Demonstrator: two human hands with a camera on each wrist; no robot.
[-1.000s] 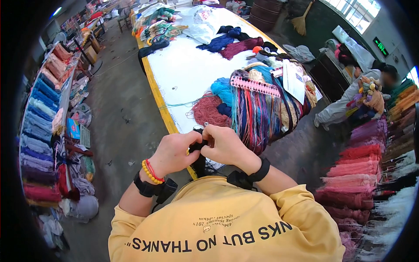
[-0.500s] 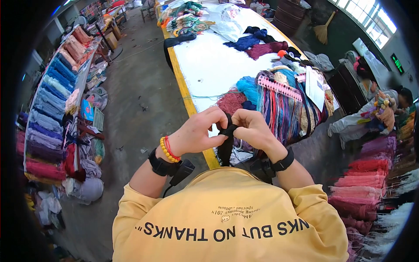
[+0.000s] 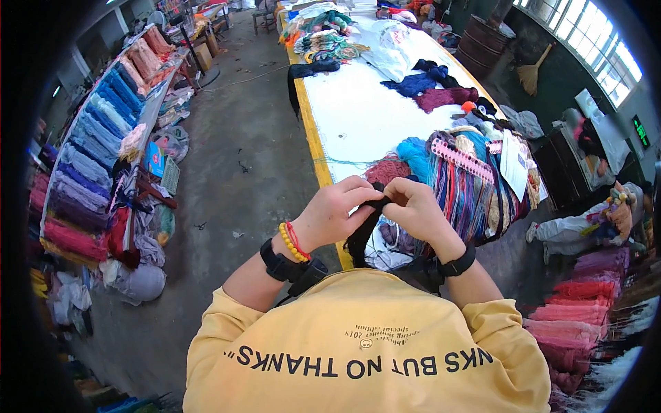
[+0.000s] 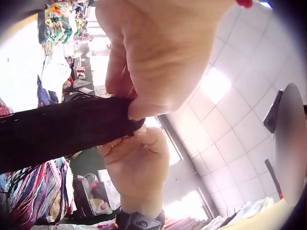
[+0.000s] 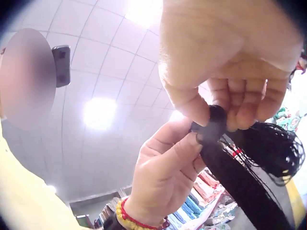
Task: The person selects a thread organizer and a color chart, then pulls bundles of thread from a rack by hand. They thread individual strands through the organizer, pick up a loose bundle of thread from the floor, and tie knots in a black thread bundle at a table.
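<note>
Both hands work on a hank of black yarn (image 3: 359, 241) in front of the chest, in the head view. My left hand (image 3: 336, 210) pinches its upper end between thumb and fingers, and my right hand (image 3: 416, 206) grips the same end right beside it. The rest of the hank hangs down, a long dark band (image 4: 57, 132) in the left wrist view. In the right wrist view, a twisted knot-like lump (image 5: 213, 124) sits between the fingertips of both hands, with loose loops (image 5: 273, 146) sticking out beneath the right fingers.
A white-topped table (image 3: 372, 117) with a yellow edge stands ahead. On it lie a pink sample card (image 3: 461, 162) with many coloured threads, a dusty-red yarn bundle (image 3: 385, 171) and dark blue hanks (image 3: 413, 84). Yarn racks (image 3: 96, 162) stand left; another person (image 3: 585, 224) bends at right.
The head view has swung left, so the scene sits further right in it. Both hands stay on the black yarn, whose hanging part shows more plainly now than a second ago.
</note>
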